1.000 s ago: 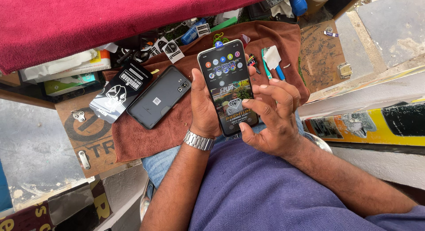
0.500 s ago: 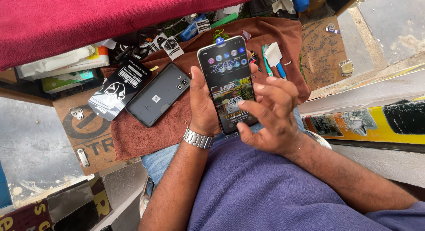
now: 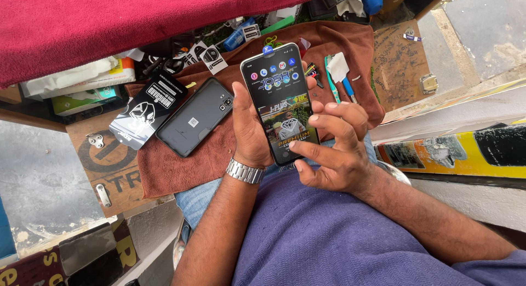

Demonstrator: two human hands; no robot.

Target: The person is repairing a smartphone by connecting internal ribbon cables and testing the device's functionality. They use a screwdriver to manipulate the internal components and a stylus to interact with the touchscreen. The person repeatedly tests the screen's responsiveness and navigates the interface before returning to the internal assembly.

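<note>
Item: lit smartphone (image 3: pixel 280 102), held upright over your lap, near edge of the brown cloth (image 3: pixel 181 165). Your left hand (image 3: pixel 253 133) clasped it from behind, thumb along its left edge. Your right hand (image 3: pixel 331 146) was unclenched, fingertips on the lower screen. Room: dark phone (image 3: pixel 194 124) lay just left; blue tool (image 3: pixel 344 80) right; crowded far edge of the tabletop (image 3: pixel 400 66).

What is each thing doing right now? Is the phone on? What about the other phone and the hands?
Phone: screen lit, upright in left hand.
Left hand: grip closed around the phone.
Right hand: fingertip touching the lower screen.
Dark phone: lying back-up on the cloth, nobody touching it.
Brown cloth: spread flat.
Black packet: lying flat beside the dark phone.
</note>
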